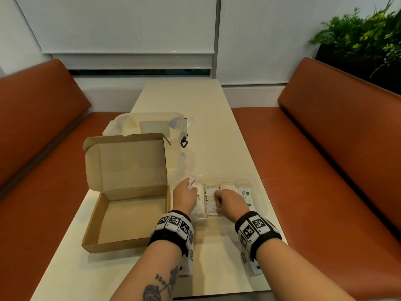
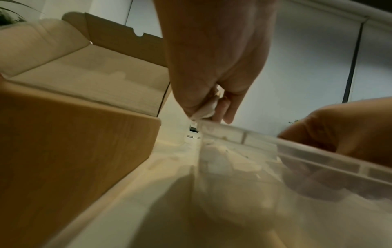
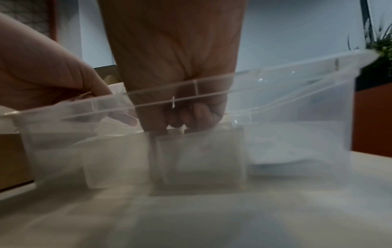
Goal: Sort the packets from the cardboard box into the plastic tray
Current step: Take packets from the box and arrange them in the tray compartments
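1. Head view: the left hand [image 1: 184,196] sits at the tray's 9 o'clock corner, its fingers curled to pinch a small white packet [image 1: 192,182] that sticks up past the knuckles. The right hand [image 1: 230,200] is inside the clear plastic tray [image 1: 261,199], fingers bent down onto the packets in the middle compartment; whether they grip one cannot be told. White packets lie in side-by-side compartments, one marked in green at 3 o'clock. The open cardboard box [image 1: 128,216], lid upright, stands just beside the tray at 9 o'clock. A clear lidded container [image 1: 152,124] stands at 12 o'clock of the box. The pale tabletop [image 1: 195,98] runs bare toward 12 o'clock, orange bench seats on both sides.

2. Left wrist view: the fingers [image 2: 230,107] close on the crumpled white packet [image 2: 204,112] directly over the tray's thin clear rim [image 2: 244,132]. A narrow strip of tabletop separates the box's smooth brown wall [image 2: 74,151] from the tray.

3. Right wrist view: blurred; the curled fingers [image 3: 197,115] reach below the tray's rim [image 3: 275,70] onto a pale packet [image 3: 201,151] standing in the middle compartment.
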{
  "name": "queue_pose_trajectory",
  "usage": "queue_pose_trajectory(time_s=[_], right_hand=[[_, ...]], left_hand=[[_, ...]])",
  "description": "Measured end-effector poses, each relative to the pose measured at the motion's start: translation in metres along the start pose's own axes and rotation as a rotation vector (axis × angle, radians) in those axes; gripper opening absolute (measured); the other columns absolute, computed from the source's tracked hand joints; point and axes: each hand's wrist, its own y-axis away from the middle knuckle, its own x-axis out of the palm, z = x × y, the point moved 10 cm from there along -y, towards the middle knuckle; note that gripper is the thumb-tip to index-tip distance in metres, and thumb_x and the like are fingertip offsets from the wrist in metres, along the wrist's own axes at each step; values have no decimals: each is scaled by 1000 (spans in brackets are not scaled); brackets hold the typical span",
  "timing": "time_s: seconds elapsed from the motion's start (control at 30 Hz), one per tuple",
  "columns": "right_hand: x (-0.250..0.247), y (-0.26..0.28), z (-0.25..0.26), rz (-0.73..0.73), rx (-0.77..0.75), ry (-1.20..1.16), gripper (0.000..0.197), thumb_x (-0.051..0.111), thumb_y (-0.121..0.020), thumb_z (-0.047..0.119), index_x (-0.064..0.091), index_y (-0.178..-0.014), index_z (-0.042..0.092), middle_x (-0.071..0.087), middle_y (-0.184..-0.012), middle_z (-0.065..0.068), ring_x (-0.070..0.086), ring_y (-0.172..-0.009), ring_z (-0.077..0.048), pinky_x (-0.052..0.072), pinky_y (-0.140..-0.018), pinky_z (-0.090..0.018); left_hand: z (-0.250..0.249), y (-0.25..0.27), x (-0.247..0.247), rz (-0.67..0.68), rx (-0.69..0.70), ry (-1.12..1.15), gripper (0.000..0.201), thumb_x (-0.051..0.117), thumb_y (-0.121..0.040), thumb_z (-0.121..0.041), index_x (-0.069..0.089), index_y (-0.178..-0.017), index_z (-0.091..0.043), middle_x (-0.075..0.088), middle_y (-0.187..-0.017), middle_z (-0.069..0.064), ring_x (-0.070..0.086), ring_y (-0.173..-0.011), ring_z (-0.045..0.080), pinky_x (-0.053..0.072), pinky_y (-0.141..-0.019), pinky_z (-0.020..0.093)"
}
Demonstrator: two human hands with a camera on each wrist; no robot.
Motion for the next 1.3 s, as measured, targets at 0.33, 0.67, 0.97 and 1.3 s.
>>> queue_pose_trajectory(time_s=[0.33, 0.67, 0.97, 1.3], right_hand=[[2, 1, -2, 31, 79, -27, 33, 63, -79, 15, 36, -62, 22, 49, -72, 1, 47, -69, -17, 39, -61, -26], [-24, 1, 12, -186, 100, -531, 42, 55, -91, 43, 56, -71, 5, 57, -64, -6, 48, -58, -14, 39, -56, -28], [-44, 0, 19, -292, 80, -894, 11, 72, -77, 3, 69, -83, 12, 65, -68, 3, 57, -57, -4, 48, -57, -10], [-52, 0, -2, -340, 99, -1162, 9, 73, -77, 3, 73, -79, 12, 70, -75, -6, 66, -68, -15, 53, -64, -15]], left_hand=[[3, -2, 2, 19, -23, -28, 20, 44, -93, -8, 47, -76, -18, 49, -79, -2, 47, -86, 21, 30, -69, 24], [4, -3, 11, 113, -131, 616, 48, 25, -103, -39, 59, -126, -13, 58, -127, 9, 57, -108, 21, 46, -94, 32], [4, -9, 6, 89, -215, 798, 35, 52, -96, -36, 58, -112, -6, 63, -99, 11, 64, -83, 19, 56, -72, 26], [4, -12, -10, 17, -127, 861, 27, 65, -87, -3, 55, -112, -3, 64, -96, 15, 66, -81, 17, 56, -67, 17]])
